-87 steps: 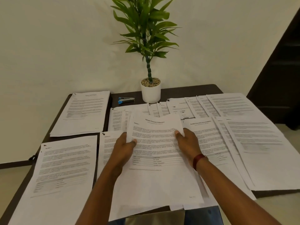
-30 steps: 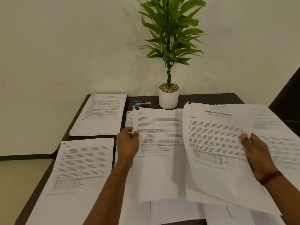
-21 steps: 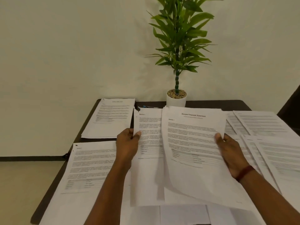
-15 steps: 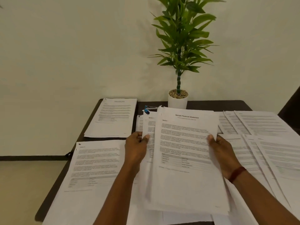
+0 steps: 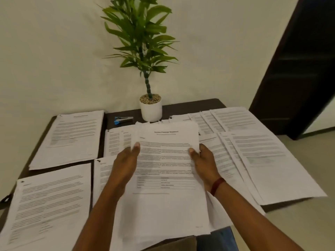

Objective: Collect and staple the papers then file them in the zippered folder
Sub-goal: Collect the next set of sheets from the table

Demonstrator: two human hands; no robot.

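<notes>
A stack of printed sheets point(image 5: 168, 171) is held above the middle of the dark table point(image 5: 192, 104), its top page a titled financial statement. My left hand point(image 5: 126, 163) grips the stack's left edge with the thumb on top. My right hand point(image 5: 203, 160) grips the right edge the same way. A small stapler point(image 5: 123, 120) with a blue end lies behind the stack, left of the plant pot. No zippered folder can be made out.
Other paper piles cover the table: one at the back left point(image 5: 72, 136), one at the front left point(image 5: 47, 201), fanned sheets on the right point(image 5: 257, 153). A potted plant point(image 5: 150, 109) stands at the back centre by the wall. A dark doorway point(image 5: 299, 69) lies right.
The two sets of sheets, held apart a second ago, have come together into one stack between both hands. The camera view has shifted, so the stack now sits centred.
</notes>
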